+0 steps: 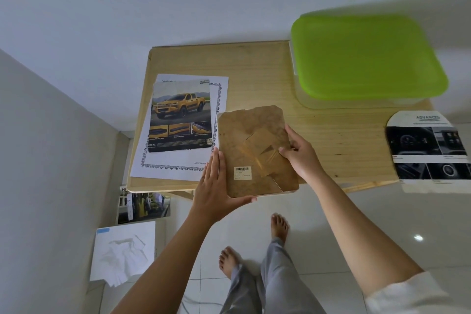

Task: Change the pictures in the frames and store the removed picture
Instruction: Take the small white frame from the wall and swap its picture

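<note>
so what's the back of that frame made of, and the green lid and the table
Frame back: looks like brown pressed fibreboard, matte and mottled, with a cut stand flap.
Green lid: plastic, smooth, slightly glossy, evenly coloured with rounded moulded corners.
Table: pale unfinished-looking wood, likely pine, with visible grain lines and knots.

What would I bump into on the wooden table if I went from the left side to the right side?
Yellow pickup truck picture → brown-backed picture frame → clear plastic box with lime green lid → black-and-white car leaflet at the right end.
</note>
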`<state>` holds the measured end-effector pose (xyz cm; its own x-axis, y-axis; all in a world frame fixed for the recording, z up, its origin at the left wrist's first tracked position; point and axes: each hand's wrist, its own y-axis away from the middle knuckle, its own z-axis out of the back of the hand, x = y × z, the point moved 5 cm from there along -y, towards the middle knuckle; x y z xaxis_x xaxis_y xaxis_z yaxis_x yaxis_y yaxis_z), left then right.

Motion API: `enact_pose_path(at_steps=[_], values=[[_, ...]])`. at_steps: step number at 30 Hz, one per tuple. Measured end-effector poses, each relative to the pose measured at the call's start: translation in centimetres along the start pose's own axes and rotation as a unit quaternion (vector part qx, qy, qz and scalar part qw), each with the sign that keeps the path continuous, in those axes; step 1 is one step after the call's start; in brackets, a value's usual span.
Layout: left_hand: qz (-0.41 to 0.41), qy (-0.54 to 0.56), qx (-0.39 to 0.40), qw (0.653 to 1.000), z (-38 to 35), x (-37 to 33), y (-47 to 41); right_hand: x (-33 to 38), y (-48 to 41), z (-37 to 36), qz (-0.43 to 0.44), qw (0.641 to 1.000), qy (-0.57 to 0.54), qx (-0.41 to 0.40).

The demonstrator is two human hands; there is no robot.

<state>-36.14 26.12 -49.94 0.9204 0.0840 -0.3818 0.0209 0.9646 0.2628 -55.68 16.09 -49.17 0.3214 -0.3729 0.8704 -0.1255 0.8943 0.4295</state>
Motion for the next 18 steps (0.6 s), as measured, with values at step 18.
enact_pose_path(at_steps=[18], values=[[-0.039,-0.031,0.004,0.999,-0.2,0.3,0.5,-1.0,1.0,0.9,0.007,1.0,0.002,-0.027]])
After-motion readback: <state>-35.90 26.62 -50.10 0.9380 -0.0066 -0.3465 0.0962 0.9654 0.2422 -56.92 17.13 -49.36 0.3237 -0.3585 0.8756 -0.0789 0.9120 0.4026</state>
